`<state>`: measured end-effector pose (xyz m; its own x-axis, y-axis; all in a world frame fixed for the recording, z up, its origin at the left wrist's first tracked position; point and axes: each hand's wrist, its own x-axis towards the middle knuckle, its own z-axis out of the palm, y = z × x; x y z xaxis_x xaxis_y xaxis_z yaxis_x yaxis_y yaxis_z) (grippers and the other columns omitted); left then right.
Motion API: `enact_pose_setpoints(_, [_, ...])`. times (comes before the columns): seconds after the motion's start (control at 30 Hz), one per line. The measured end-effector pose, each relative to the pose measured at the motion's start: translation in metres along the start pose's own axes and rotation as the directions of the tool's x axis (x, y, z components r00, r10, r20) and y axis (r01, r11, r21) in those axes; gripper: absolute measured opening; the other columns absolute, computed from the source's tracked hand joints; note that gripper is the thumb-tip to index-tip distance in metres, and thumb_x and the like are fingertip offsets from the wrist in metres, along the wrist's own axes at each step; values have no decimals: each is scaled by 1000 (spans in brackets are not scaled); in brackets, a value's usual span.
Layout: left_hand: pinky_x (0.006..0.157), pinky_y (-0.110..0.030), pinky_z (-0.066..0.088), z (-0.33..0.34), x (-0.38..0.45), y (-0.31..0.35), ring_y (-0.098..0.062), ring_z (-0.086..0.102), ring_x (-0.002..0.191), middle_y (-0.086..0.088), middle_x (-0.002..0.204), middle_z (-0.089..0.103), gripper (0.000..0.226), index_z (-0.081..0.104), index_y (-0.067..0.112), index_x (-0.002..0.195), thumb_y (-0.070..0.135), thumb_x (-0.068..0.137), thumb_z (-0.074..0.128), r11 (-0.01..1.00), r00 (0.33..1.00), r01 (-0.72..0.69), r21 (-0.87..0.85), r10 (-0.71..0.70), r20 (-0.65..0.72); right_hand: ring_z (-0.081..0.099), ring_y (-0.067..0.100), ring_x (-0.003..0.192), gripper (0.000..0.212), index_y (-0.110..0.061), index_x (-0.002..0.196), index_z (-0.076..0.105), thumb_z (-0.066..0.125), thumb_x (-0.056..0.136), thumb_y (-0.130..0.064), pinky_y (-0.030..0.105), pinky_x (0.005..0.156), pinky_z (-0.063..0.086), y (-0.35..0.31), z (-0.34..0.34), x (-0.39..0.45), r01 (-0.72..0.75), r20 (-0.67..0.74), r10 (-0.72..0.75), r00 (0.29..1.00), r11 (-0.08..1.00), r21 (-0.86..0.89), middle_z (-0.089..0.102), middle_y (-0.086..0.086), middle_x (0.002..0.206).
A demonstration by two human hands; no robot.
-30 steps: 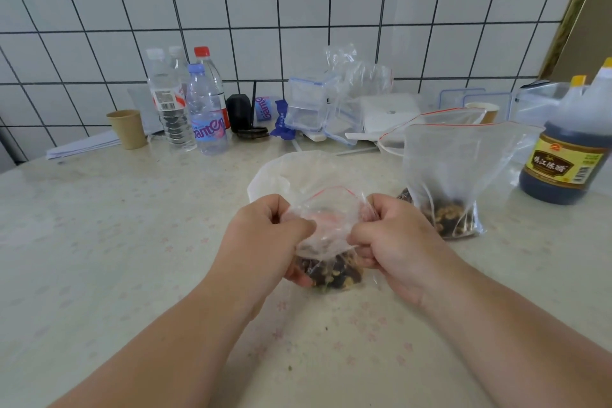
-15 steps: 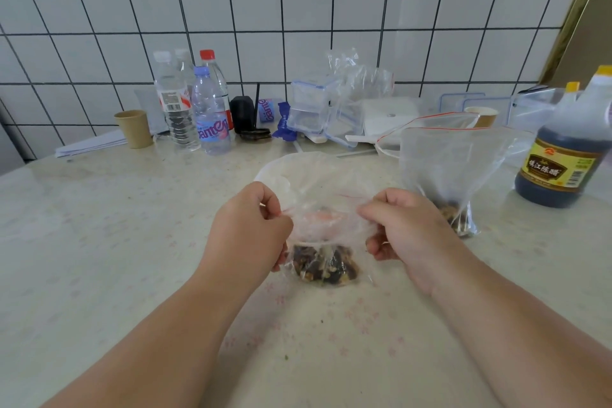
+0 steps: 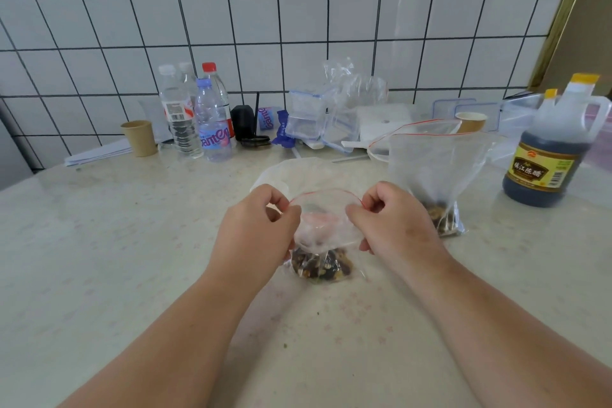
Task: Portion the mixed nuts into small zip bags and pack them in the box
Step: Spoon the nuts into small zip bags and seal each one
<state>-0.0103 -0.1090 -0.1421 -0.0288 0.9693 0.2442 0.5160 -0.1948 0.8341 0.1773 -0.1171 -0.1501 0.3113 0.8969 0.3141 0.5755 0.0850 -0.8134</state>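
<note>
Sealing comes next: our left hand (image 3: 256, 228) and right hand (image 3: 395, 223) each pinch a top corner of the small zip bag (image 3: 326, 235), which rests on the table (image 3: 99, 242) with nuts (image 3: 319, 267) at its bottom. We should align the red strip, squeeze air out, and press along it end to end.

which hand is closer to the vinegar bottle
Right. The right hand pinches the small zip bag on the side toward the vinegar bottle; the left hand pinches its far side.
</note>
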Motion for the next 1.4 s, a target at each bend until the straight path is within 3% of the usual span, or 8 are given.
enact_pose_setpoints(0.13, [62, -40, 61, -6, 3, 4, -12, 68, 56, 13, 59, 71, 12, 57, 31, 82, 23, 91, 62, 994, 992, 1, 113, 13, -125, 66, 7, 45, 17, -23, 69, 51, 64, 79, -18, 21, 45, 42, -9, -9, -1, 65, -35, -67, 997, 996, -57, 62, -6, 57])
enact_pose_setpoints(0.2, [67, -45, 61, -11, 7, 8, -17, 69, 65, 9, 56, 69, 14, 58, 29, 81, 16, 87, 61, 986, 988, 13, 167, 13, -154, 67, 8, 51, 18, -24, 68, 54, 63, 78, -13, 24, 49, 45, -14, -17, 3, 79, -42, -87, 995, 984, -157, 63, -7, 60])
enact_pose_setpoints(0.33, [62, -39, 64, -18, 16, 20, -10, 68, 52, 15, 54, 69, 14, 60, 26, 84, 12, 87, 61, 979, 998, 24, 201, -12, -60, 70, 11, 59, 17, -23, 70, 58, 60, 75, -6, 27, 59, 51, -25, -30, 12, 11, 19, -7, 1000, 983, -182, 64, -7, 58])
enact_pose_setpoints(0.47, [40, -23, 52, -24, 22, 41, -11, 59, 38, -1, 52, 70, 8, 65, 13, 87, 5, 90, 66, 999, 998, 45, -19, -44, 40, 62, 5, 42, 14, -19, 73, 63, 56, 69, -7, 23, 49, 45, -36, -39, 18, -117, 37, 114, 993, 986, 119, 63, -8, 47])
enact_pose_setpoints(0.6, [41, -22, 51, -27, 25, 64, -14, 59, 39, -1, 50, 66, 7, 67, 6, 88, 1, 90, 64, 938, 991, 135, -320, -124, 56, 49, 12, 41, 17, -18, 66, 64, 50, 61, -9, 25, 46, 38, -44, -52, 22, -164, -60, 202, 978, 909, 383, 54, -7, 42])
enact_pose_setpoints(0.8, [42, -23, 50, -14, 28, 96, -17, 58, 39, -3, 50, 64, 9, 63, 7, 86, -1, 90, 61, 842, 983, 177, -509, -126, 132, 46, 11, 43, 25, -15, 73, 65, 47, 72, 1, 22, 42, 36, -48, -83, 29, -124, -159, 240, 958, 842, 526, 53, -6, 44])
enact_pose_setpoints(1.07, [45, -24, 55, 18, 35, 125, -18, 63, 41, -7, 54, 69, 8, 62, 4, 89, -2, 93, 58, 775, 959, 251, -580, -119, 257, 49, 14, 47, 24, -18, 75, 67, 48, 66, -7, 24, 47, 41, -39, -123, 53, -115, -270, 288, 919, 850, 514, 54, -8, 40])
enact_pose_setpoints(1.4, [54, -26, 59, 41, 38, 123, -21, 75, 59, -12, 81, 81, 8, 63, 4, 107, 1, 101, 59, 662, 926, 334, -671, -98, 364, 62, 14, 66, 18, -24, 71, 70, 55, 63, -19, 31, 59, 50, -11, -123, 54, -78, -389, 270, 881, 894, 442, 65, -12, 58])
